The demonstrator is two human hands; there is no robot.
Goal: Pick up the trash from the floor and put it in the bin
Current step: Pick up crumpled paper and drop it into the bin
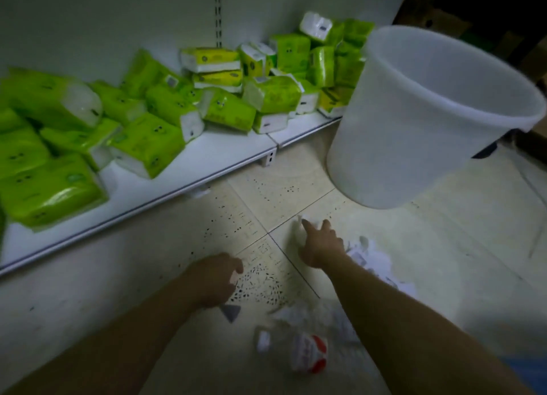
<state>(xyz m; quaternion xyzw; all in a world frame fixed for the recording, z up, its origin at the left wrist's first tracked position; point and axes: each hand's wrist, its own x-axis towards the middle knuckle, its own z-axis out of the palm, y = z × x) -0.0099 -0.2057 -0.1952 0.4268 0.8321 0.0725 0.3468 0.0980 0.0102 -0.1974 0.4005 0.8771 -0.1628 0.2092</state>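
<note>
A white plastic bin (393,146) stands on the tiled floor at the right, its mouth open toward me. My right hand (321,243) reaches forward over the floor, fingertips touching a small white crumpled scrap (305,218) just short of the bin. My left hand (216,279) hovers low with fingers curled; a small pale piece shows at its fingertips, and whether it is gripped is unclear. Crumpled white paper (373,258) lies under and right of my right forearm. A red-and-white wrapper (310,353), a small white piece (263,340) and a grey scrap (231,313) lie near me.
A low white shelf (207,157) runs along the left, piled with several green tissue packs (148,140). A white back panel rises behind it. Dark boxes sit beyond the bin at the upper right. The floor tiles carry black speckle marks.
</note>
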